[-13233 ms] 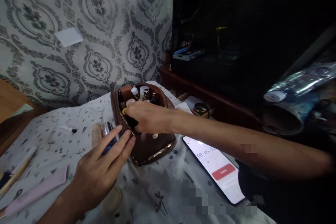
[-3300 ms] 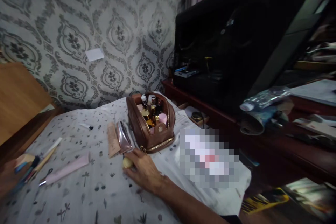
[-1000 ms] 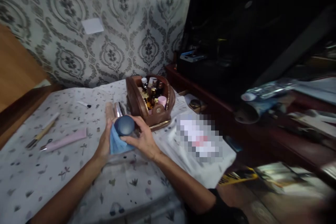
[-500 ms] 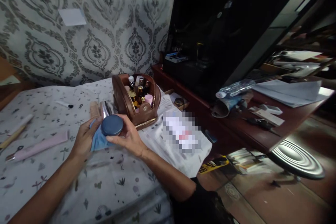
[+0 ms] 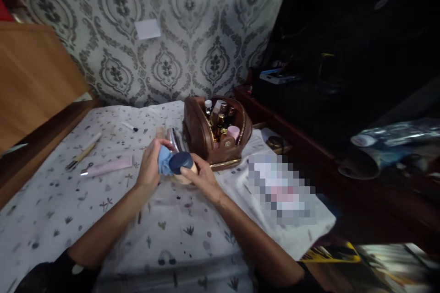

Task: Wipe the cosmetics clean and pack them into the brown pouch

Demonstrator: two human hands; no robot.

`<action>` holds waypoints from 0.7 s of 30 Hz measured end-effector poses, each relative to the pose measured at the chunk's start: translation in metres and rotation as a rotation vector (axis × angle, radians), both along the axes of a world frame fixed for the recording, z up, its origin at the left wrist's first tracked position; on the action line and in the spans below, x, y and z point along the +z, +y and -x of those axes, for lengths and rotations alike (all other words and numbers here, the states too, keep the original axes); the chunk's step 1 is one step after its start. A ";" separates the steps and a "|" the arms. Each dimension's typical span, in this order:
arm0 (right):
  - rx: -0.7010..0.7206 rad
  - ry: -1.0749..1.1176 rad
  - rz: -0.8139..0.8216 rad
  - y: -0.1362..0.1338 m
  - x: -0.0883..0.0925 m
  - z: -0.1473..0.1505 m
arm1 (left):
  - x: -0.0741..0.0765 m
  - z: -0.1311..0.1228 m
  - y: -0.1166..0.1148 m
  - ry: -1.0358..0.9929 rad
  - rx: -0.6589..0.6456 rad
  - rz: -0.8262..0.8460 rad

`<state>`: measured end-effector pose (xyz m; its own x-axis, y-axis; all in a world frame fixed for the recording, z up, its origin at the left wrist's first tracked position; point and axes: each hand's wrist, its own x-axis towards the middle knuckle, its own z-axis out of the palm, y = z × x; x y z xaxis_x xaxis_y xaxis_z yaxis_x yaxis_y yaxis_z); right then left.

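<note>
My right hand is closed around a round cosmetic jar with a dark blue lid and a pale body, tilted so its side shows. A crumpled light blue cloth is gripped in my left hand and touches the jar's left side. Just beyond my hands lie a silver tube and a beige item, both partly hidden. Behind and to the right stands an unzipped brown toiletry bag holding several small bottles and a pink-capped container.
On the patterned cloth at left lie a pink tube, a wooden-handled brush and a small white stick. A blurred-out packet lies at right. Further right are a dark television and a plastic bottle.
My view has turned left, so things appear further right. The jar has tipped so its pale side shows, and the blue cloth now sits against its left side.
</note>
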<state>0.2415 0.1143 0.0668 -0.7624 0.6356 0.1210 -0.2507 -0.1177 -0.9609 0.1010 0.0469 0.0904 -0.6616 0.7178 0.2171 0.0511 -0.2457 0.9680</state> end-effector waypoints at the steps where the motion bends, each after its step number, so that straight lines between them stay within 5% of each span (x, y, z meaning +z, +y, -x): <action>1: -0.006 -0.007 0.002 0.001 -0.001 0.000 | 0.000 -0.002 -0.001 -0.004 -0.045 -0.001; 7: -0.048 0.019 0.062 0.003 -0.007 0.002 | -0.004 -0.003 -0.009 0.126 -0.259 0.048; 13: -0.028 0.043 0.151 0.000 -0.009 0.003 | 0.000 -0.006 -0.010 0.483 -0.142 0.232; 21: 0.029 0.118 0.232 -0.003 -0.007 0.007 | 0.021 0.014 -0.016 0.471 0.072 0.156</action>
<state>0.2341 0.1115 0.0594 -0.7702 0.6346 0.0632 -0.3523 -0.3408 -0.8717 0.0874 0.0312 0.1116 -0.5665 0.7219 0.3975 0.5025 -0.0797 0.8609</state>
